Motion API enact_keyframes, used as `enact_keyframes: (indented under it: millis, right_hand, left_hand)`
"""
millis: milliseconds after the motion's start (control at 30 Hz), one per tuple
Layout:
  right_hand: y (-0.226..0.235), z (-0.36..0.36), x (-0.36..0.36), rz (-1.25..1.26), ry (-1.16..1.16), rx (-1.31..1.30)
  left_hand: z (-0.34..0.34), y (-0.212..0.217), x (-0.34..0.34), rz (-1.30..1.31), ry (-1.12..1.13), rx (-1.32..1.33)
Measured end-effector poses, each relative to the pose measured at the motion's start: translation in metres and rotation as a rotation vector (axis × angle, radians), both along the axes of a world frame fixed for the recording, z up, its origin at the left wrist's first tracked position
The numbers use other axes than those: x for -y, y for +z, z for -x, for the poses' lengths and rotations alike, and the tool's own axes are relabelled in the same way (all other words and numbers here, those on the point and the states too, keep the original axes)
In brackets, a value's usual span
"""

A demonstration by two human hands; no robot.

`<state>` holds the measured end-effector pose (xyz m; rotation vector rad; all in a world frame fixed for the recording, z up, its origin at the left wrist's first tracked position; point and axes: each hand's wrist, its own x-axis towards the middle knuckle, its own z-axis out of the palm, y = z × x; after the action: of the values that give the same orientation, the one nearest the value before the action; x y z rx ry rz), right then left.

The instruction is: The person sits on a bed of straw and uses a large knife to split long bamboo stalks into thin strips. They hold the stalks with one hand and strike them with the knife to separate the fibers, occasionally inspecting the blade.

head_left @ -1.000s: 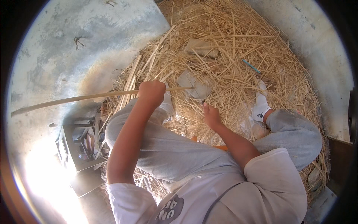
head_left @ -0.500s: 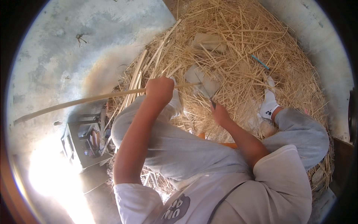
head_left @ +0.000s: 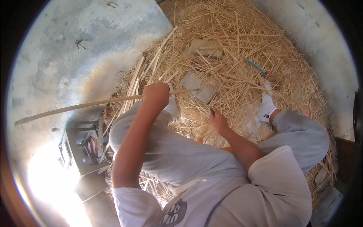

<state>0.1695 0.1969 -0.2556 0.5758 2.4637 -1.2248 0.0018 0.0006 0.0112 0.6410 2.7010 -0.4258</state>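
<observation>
My left hand (head_left: 155,93) is closed around a long bamboo strip (head_left: 75,107). The strip runs out far to the left over the floor, and its short right end hangs over a flat grey stone (head_left: 207,94). Down and right of that stone, my right hand (head_left: 219,123) is closed on a knife (head_left: 212,112); its dark handle end shows, while the blade is hard to make out. A gap separates the knife from the strip.
Loose straw-like shavings (head_left: 242,41) cover the floor around my legs. Longer split strips (head_left: 133,81) lie at the left. There are a second flat block (head_left: 205,48), a blue stick (head_left: 256,66), a grey open-framed box (head_left: 75,151) and pale walls.
My right hand has drawn the knife slightly back toward me, away from the strip and stone, and its blade no longer shows clearly. The left hand keeps its hold, with the view shifted slightly.
</observation>
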Motion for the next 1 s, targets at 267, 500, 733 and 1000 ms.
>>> enact_keyframes:
  millis: [267,500,733,1000]
  right_hand:
    - [0.108,0.033,-0.005,0.264,0.030,-0.315]
    - [0.008,0.004,-0.002,-0.148,0.015,0.039]
    - [0.074,0.018,-0.004,0.147,0.028,-0.265]
    - [0.023,-0.003,-0.015,0.137,-0.023,0.117]
  left_hand:
    - [-0.002,-0.004,0.005,-0.039,0.067,0.019]
    - [0.004,0.008,-0.015,0.075,0.045,0.053]
    - [0.000,0.005,-0.010,0.083,0.052,0.045]
    - [0.000,0.012,-0.014,0.051,0.060,0.054]
